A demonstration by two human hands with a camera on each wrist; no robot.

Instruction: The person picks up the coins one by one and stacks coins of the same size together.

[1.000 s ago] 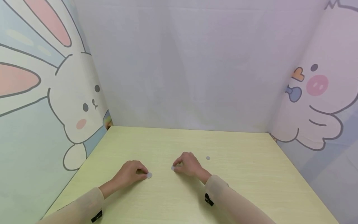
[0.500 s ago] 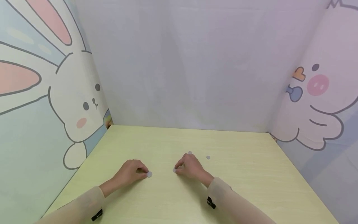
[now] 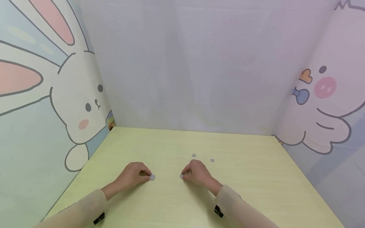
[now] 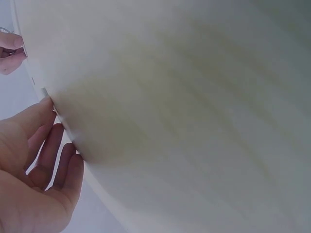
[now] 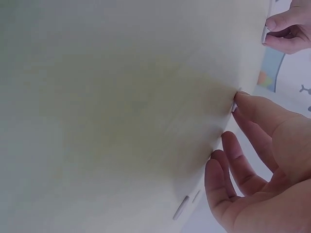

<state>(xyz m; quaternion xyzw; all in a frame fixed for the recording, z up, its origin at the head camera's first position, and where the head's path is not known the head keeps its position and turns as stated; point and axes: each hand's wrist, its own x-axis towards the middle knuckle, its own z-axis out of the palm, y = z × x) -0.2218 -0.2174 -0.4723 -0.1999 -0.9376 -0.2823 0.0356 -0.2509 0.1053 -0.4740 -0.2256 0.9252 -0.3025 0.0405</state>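
Discs (image 3: 152, 177) touch both hands' fingers (image 3: 148, 174).

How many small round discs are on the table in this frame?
4. One at the left hand fingertips, one under the right hand fingertips, two loose beyond it. The hands may hide more.

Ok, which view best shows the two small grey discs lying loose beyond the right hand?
The head view: both small grey discs lie flat on the pale wooden table, untouched. The right wrist view shows them edge-on and blurred; the left wrist view misses them.
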